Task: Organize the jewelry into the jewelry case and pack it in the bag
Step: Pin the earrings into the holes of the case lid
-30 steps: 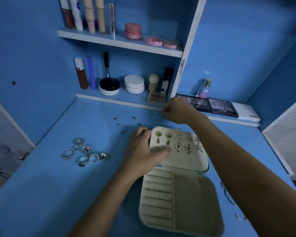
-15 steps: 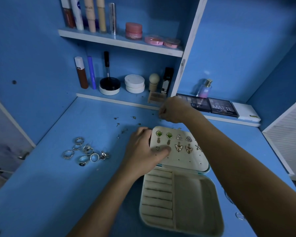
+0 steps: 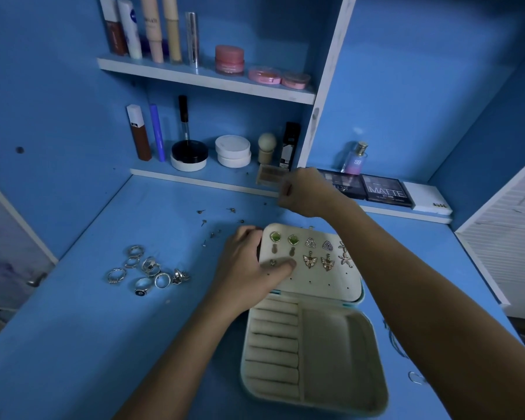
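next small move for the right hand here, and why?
Probably bring the right hand back down to the earring panel. Its fingers are curled as if pinching something small, though none shows. The left hand grips the panel's edge, thumb beside a lone earring in the third row, where holes sit free.

Left hand (image 3: 249,265): fingers curled, thumb extended flat. Right hand (image 3: 305,192): fingers curled inward, arm extended forward.
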`<state>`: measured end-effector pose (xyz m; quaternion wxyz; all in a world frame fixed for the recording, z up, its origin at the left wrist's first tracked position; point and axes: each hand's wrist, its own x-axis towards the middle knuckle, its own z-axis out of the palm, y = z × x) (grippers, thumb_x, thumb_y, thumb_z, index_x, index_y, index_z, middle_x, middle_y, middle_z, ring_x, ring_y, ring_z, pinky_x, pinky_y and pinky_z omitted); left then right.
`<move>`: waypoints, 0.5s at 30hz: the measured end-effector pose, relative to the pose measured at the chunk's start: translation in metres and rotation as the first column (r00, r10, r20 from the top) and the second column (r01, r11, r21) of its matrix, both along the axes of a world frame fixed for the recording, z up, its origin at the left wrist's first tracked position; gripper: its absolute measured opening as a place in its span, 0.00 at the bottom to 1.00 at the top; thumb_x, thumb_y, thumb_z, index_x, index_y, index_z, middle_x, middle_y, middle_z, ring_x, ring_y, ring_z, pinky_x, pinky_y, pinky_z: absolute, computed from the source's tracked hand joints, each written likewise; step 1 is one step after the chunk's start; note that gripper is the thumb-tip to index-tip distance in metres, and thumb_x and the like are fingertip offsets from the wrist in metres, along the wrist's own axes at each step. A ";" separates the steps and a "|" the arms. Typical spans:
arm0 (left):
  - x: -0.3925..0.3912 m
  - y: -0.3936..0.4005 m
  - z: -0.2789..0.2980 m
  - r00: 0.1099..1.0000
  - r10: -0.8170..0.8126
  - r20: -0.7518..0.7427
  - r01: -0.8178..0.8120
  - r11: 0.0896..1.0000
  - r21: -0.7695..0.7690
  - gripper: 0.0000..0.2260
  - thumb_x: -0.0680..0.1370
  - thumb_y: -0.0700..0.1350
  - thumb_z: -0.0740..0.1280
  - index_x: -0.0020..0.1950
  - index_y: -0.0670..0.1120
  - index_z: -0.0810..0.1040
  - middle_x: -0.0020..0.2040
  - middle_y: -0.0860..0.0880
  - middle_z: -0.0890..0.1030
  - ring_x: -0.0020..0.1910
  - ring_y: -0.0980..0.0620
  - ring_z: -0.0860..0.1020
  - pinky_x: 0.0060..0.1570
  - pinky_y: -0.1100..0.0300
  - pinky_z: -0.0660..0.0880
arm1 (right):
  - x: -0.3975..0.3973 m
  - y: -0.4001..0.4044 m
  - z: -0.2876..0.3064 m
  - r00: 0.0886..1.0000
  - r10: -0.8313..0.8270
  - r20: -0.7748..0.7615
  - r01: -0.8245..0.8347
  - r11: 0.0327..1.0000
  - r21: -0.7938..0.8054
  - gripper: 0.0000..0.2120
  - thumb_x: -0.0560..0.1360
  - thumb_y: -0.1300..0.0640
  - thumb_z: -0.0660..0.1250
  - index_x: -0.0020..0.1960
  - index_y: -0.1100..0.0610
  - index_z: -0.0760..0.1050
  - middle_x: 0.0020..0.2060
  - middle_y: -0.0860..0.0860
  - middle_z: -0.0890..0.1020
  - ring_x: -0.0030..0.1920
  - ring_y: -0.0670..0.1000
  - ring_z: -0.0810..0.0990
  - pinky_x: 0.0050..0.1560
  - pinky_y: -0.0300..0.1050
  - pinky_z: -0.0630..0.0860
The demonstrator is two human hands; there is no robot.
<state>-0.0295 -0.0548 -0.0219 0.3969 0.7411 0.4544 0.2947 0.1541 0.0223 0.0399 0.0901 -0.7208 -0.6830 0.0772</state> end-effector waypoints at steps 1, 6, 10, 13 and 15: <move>-0.001 0.000 0.000 1.000 -0.002 0.004 0.002 1.000 0.001 0.18 0.66 0.61 0.69 0.51 0.54 0.77 0.55 0.62 0.68 0.61 0.60 0.67 0.60 0.58 0.69 | 0.003 -0.004 0.001 0.997 -0.003 -0.075 0.006 0.999 0.042 0.04 0.71 0.60 0.67 0.38 0.59 0.77 0.37 0.52 0.80 0.40 0.55 0.79 0.36 0.42 0.76; -0.004 -0.002 0.002 0.999 -0.011 0.047 0.012 1.000 -0.007 0.16 0.68 0.58 0.72 0.53 0.56 0.77 0.56 0.65 0.68 0.63 0.62 0.66 0.53 0.70 0.64 | 0.017 -0.027 0.015 0.950 -0.055 -0.308 0.093 0.989 0.112 0.05 0.71 0.64 0.69 0.37 0.57 0.78 0.32 0.48 0.80 0.35 0.53 0.82 0.30 0.36 0.75; -0.005 -0.005 0.004 0.996 -0.014 0.088 0.015 1.000 -0.005 0.14 0.70 0.56 0.73 0.53 0.58 0.76 0.56 0.66 0.69 0.63 0.62 0.67 0.52 0.70 0.65 | 0.030 -0.045 0.021 0.894 -0.112 -0.433 0.168 0.981 0.095 0.06 0.72 0.64 0.70 0.39 0.55 0.79 0.30 0.46 0.79 0.35 0.52 0.82 0.37 0.40 0.81; -0.006 -0.007 0.005 0.996 0.002 0.091 -0.003 1.000 0.012 0.14 0.70 0.56 0.74 0.52 0.59 0.75 0.55 0.66 0.69 0.61 0.60 0.68 0.52 0.69 0.65 | 0.044 -0.059 0.021 0.860 -0.098 -0.500 0.168 0.981 0.096 0.06 0.75 0.64 0.68 0.49 0.58 0.83 0.37 0.49 0.83 0.40 0.53 0.84 0.51 0.51 0.83; -0.006 -0.009 0.007 0.997 0.015 0.081 -0.018 0.999 0.037 0.15 0.70 0.56 0.75 0.53 0.58 0.75 0.53 0.66 0.69 0.60 0.59 0.69 0.52 0.68 0.66 | 0.052 -0.071 0.023 0.869 -0.109 -0.483 0.181 0.978 0.104 0.07 0.77 0.62 0.67 0.51 0.56 0.83 0.45 0.54 0.85 0.45 0.56 0.85 0.54 0.53 0.82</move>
